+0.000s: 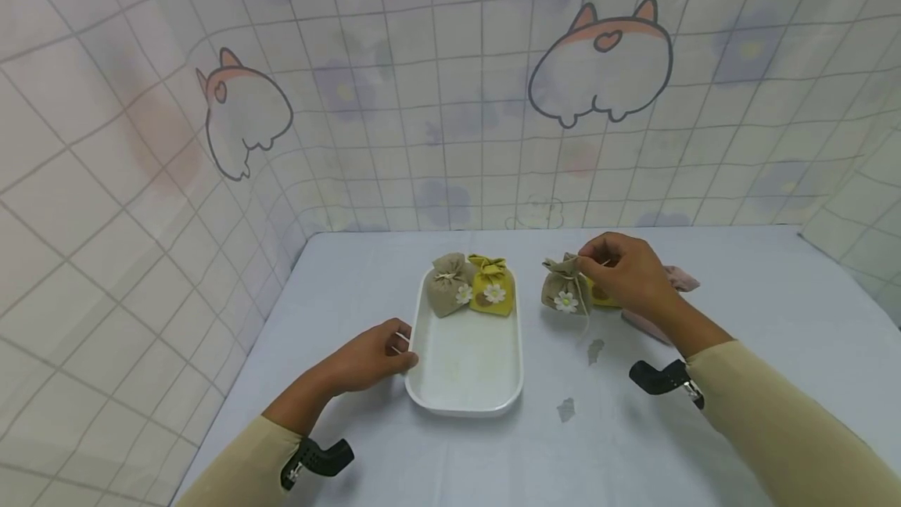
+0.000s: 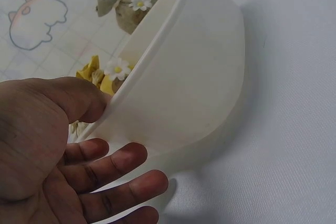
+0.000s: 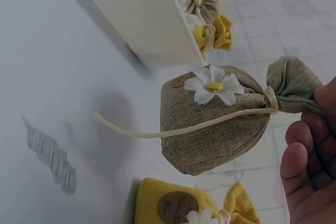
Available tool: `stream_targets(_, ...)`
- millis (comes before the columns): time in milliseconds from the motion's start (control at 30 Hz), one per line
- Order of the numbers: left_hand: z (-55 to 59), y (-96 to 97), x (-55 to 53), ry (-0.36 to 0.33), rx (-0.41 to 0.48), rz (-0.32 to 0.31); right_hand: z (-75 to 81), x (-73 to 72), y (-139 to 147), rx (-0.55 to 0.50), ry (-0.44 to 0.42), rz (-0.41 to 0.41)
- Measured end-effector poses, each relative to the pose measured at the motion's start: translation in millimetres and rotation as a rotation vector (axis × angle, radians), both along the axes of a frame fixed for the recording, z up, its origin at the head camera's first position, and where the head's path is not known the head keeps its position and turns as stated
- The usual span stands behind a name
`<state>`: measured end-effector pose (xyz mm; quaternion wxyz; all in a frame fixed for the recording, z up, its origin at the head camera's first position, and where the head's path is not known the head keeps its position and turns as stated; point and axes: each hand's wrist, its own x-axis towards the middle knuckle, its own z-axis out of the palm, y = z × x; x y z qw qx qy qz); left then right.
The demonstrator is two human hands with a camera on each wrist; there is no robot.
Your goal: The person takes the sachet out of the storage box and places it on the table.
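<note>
My right hand [image 1: 629, 272] pinches the gathered top of a grey-green drawstring pouch [image 3: 215, 124] with a white flower on its front. The pouch hangs over the table, its cord end dangling and its shadow below. My left hand [image 1: 373, 354] is at the left rim of a white tray [image 1: 464, 405]; in the left wrist view the thumb lies over the rim and the fingers sit along the outer wall. At the tray's far end lie a beige pouch [image 1: 447, 288] and a yellow pouch [image 1: 492, 288], side by side, each with a white flower.
Another yellow pouch [image 3: 168, 203] is on the table behind the right hand. A pink pouch [image 1: 680, 278] lies further right, partly hidden by that hand. Two grey patches [image 1: 595, 350] mark the white tablecloth right of the tray. A tile-patterned curtain [image 1: 450, 100] stands behind the table.
</note>
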<state>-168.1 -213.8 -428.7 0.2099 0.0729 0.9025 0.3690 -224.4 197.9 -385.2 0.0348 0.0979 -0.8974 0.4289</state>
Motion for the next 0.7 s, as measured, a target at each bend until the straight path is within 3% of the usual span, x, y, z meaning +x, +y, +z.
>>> stream_targets(300,-2.0,1.0,-1.5,-0.003,-0.007,0.015,-12.5,1.0,14.4,0.018,0.008,-0.004)
stream_targets(700,-3.1,0.7,-2.4,0.001,-0.015,0.016,-16.5,3.4,18.1,0.004,-0.012,-0.051)
